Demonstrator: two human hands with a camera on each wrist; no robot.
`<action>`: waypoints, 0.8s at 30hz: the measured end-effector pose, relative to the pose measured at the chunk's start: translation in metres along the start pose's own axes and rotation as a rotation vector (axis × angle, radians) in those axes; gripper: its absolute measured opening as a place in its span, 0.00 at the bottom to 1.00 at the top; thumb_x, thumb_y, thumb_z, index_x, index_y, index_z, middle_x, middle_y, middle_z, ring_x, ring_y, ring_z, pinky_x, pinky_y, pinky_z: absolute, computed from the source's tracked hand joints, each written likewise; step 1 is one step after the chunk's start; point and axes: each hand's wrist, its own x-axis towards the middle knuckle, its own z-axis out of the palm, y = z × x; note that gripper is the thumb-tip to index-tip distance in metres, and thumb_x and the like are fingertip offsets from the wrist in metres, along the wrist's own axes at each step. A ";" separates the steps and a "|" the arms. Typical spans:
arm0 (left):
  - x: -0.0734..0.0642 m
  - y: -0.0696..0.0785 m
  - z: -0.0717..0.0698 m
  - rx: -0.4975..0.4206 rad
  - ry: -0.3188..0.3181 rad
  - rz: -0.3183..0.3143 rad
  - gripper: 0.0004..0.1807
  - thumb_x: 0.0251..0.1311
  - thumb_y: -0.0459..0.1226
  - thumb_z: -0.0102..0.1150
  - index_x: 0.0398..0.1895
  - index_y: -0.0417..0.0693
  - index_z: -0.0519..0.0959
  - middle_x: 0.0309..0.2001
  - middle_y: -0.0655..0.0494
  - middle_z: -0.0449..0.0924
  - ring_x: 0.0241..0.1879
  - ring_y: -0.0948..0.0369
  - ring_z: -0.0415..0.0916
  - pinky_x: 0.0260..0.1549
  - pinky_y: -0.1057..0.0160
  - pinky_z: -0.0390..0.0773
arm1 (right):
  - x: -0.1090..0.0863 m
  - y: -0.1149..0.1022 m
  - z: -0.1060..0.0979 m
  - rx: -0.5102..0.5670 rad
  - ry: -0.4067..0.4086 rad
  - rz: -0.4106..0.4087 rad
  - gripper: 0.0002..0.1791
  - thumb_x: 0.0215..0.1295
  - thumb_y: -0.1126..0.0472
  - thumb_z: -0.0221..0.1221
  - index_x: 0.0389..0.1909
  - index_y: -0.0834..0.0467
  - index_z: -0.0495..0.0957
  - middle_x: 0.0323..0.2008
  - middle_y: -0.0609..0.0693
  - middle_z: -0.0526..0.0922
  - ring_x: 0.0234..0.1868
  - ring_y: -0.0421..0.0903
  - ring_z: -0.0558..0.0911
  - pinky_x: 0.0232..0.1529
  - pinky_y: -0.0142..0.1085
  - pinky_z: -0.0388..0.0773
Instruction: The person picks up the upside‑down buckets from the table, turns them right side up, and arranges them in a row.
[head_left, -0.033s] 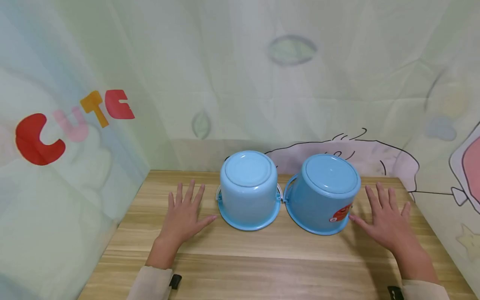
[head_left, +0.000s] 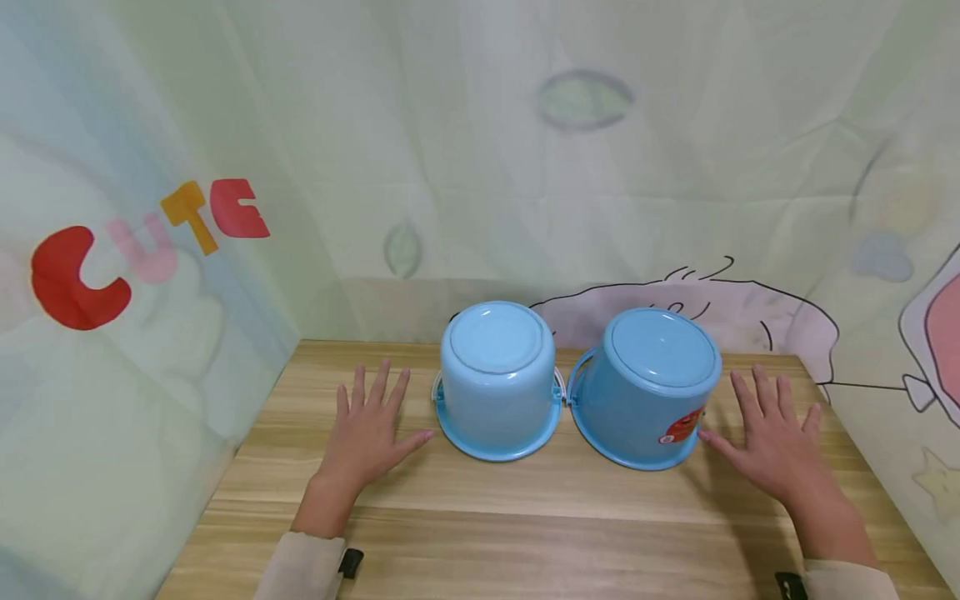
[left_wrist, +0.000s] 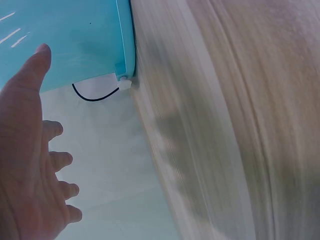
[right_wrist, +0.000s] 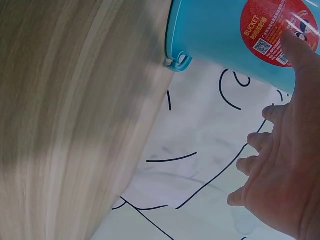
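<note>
Two light blue plastic buckets stand upside down, side by side, on the wooden table. The left bucket (head_left: pixel 497 383) has its handle low at its rim. A red round label (right_wrist: pixel 280 32) is stuck on the right bucket (head_left: pixel 645 392), and its blue handle lies toward the left bucket. My left hand (head_left: pixel 367 437), fingers spread, is left of the left bucket and holds nothing. My right hand (head_left: pixel 780 450) is right of the right bucket, fingers spread, its thumb close to the bucket's side; whether they touch I cannot tell.
The wooden table (head_left: pixel 525 550) ends at a pale printed cloth backdrop (head_left: pixel 480 167) behind and at both sides. Coloured letters (head_left: pixel 82 279) are printed on the left cloth. Black straps show at both beige sleeves (head_left: pixel 303 567).
</note>
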 end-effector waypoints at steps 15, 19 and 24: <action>0.002 0.003 -0.007 0.000 -0.008 0.019 0.55 0.61 0.70 0.57 0.83 0.50 0.53 0.83 0.38 0.44 0.81 0.31 0.34 0.72 0.24 0.44 | 0.001 -0.002 -0.009 0.016 0.008 -0.019 0.59 0.66 0.32 0.59 0.83 0.59 0.42 0.82 0.68 0.38 0.80 0.75 0.35 0.63 0.85 0.31; 0.002 0.004 -0.009 0.008 0.000 0.026 0.55 0.60 0.69 0.57 0.83 0.50 0.54 0.83 0.38 0.46 0.80 0.31 0.36 0.72 0.24 0.46 | 0.002 -0.002 -0.011 0.017 0.022 -0.032 0.58 0.66 0.32 0.60 0.83 0.59 0.43 0.82 0.67 0.38 0.80 0.75 0.36 0.64 0.84 0.30; 0.003 0.006 -0.012 0.003 0.006 0.037 0.56 0.60 0.69 0.58 0.83 0.50 0.54 0.83 0.38 0.46 0.80 0.31 0.36 0.72 0.24 0.46 | 0.003 -0.005 -0.015 0.012 0.033 -0.049 0.59 0.66 0.32 0.60 0.83 0.57 0.42 0.83 0.66 0.38 0.80 0.75 0.38 0.64 0.84 0.31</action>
